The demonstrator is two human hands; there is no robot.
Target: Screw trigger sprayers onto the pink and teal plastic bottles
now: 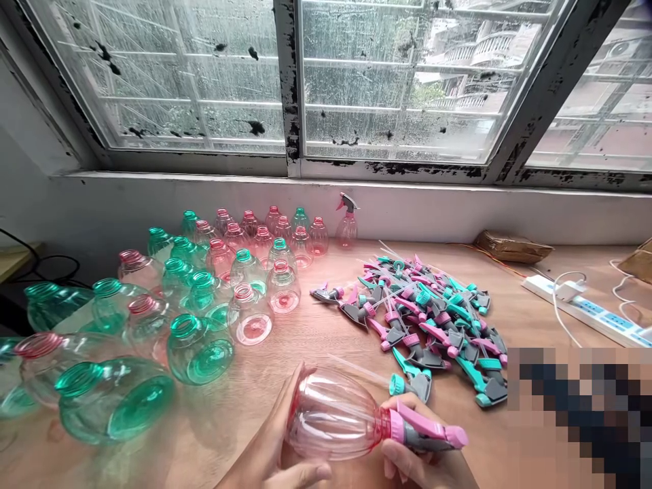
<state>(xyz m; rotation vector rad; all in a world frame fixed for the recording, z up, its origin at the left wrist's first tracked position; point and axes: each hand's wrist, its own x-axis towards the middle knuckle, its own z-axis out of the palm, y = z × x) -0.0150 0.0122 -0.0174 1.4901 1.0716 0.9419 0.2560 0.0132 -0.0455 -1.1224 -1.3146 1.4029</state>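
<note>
My left hand (278,445) is wrapped around the body of a clear pink spray bottle (336,415) lying on its side near the table's front edge. My right hand (415,458) grips the pink and grey trigger head (425,429) at the bottle's neck. Just beyond lies a loose teal and grey trigger head (410,384) with its dip tube. A pile of pink and teal trigger heads (428,312) covers the table's middle right.
Several empty pink and teal bottles (204,292) stand at left and back left on the wooden table (316,339). One finished pink spray bottle (347,221) stands by the wall. A white power strip (585,309) with cables lies at right. A blurred patch covers the lower right.
</note>
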